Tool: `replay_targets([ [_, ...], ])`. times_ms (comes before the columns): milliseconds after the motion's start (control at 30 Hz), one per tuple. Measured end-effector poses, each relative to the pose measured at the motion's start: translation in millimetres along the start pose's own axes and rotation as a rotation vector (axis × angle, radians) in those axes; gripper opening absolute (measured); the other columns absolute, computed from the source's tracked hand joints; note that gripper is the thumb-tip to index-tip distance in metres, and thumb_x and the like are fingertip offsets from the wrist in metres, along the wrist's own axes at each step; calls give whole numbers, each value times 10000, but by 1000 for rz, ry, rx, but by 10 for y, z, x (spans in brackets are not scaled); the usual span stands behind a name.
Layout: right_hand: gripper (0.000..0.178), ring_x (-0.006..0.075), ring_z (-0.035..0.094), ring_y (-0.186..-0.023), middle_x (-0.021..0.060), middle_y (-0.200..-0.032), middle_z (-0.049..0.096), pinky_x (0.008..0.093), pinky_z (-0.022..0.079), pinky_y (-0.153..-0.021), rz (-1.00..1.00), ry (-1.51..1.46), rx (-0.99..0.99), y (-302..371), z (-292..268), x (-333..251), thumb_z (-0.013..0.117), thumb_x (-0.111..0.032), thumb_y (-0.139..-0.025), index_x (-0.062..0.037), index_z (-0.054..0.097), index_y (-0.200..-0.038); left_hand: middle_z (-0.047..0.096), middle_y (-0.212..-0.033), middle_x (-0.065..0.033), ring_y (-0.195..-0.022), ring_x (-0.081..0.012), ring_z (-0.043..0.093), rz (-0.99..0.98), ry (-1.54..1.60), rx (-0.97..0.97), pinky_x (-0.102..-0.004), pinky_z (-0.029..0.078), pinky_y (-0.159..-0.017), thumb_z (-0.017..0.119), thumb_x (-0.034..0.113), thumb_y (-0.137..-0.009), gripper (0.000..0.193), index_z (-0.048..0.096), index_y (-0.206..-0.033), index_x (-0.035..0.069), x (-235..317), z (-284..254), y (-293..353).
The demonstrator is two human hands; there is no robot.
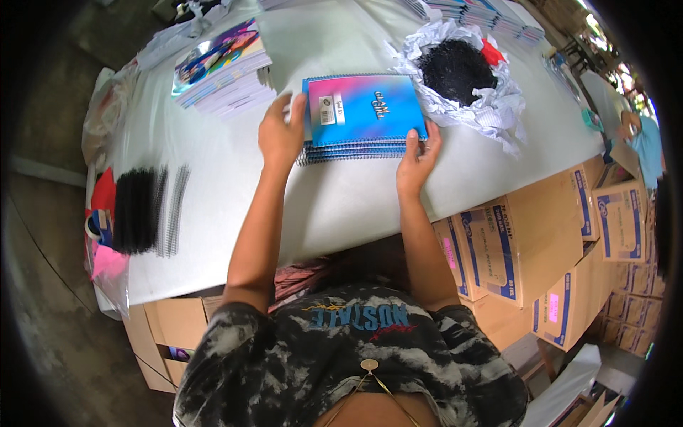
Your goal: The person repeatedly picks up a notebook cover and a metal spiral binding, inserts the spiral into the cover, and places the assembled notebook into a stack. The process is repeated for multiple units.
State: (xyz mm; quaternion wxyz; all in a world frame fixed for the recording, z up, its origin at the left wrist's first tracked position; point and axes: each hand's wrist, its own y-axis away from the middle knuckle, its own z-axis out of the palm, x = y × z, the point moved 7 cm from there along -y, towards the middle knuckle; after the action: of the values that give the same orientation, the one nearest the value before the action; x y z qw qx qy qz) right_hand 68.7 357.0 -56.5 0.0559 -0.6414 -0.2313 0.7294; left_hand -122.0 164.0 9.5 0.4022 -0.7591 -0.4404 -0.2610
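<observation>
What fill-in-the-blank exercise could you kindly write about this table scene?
Left hand and right hand flank the spiral notebooks; nearer the crumpled paper is the ____ hand.
The tangled mass inside that paper is coloured ____.
Straight dark coils lie on the table toward the person's ____ side.
Missing words: right; black; left.

Watching remotely, I see the stack of spiral notebooks [366, 107] on the table [341, 203] between two hands: the left hand [281, 132] just at its left edge, the right hand [418, 162] at its near right corner. Behind and left lies a pile of sheets [228, 67]; nearer the body on that side, a row of coils [139, 210]. Right of the notebooks sits crumpled paper [505, 117] (I find a tangle [455, 71] inside it). Further stacks [477, 16] lie behind that; cartons [541, 235] stand beside the table's near right edge.
</observation>
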Motion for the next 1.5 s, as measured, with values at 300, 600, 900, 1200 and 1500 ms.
replay_targets([
  [300, 316, 158, 567, -892, 123, -1036, 603, 282, 455, -792, 25, -53, -79, 83, 131, -159, 612, -110, -840, 31, 548, -1115, 577, -655, -73, -609, -168, 538, -11, 119, 226, -289, 422, -539, 619, 219, -835, 261, 557, -691, 10, -257, -72, 349],
  [600, 421, 306, 366, -1135, 148, -1201, 486, 421, 268, -962, -308, 233, 28, 142, 24, -479, 550, -179, -841, 24, 446, -1195, 561, -1116, -64, -1072, -269, 484, 570, -695, 243, -402, 353, -886, 599, 243, -801, 322, 585, -1094, 110, -52, -709, -947],
  [900, 436, 303, 420, -1102, 151, -1209, 472, 437, 340, -917, -155, -192, -247, 182, 257, -860, 544, -225, -865, 12, 418, -1209, 595, -849, -126, -781, -298, 567, 559, -35, 195, -353, 444, -702, 554, 184, -848, 173, 616, -946, 56, 542, -1606, -1598],
  [1200, 303, 190, 583, -896, 87, -998, 593, 340, 462, -827, 1047, -723, -791, 784, 838, -653, 607, -160, -830, -25, 520, -1087, 589, -944, -71, -963, -216, 533, 779, -99, -545, -331, 384, -835, 642, 161, -748, 277, 627, -1018, 102, 735, -857, 1220],
  [1500, 271, 113, 581, -845, 64, -920, 636, 255, 464, -777, 272, -319, -1220, 1065, 716, -798, 642, -34, -794, 37, 587, -1049, 531, -1059, -52, -1015, -139, 476, -364, 720, -180, -280, 361, -900, 481, -47, -789, 395, 440, -1177, 11, -805, -1022, 1225],
])
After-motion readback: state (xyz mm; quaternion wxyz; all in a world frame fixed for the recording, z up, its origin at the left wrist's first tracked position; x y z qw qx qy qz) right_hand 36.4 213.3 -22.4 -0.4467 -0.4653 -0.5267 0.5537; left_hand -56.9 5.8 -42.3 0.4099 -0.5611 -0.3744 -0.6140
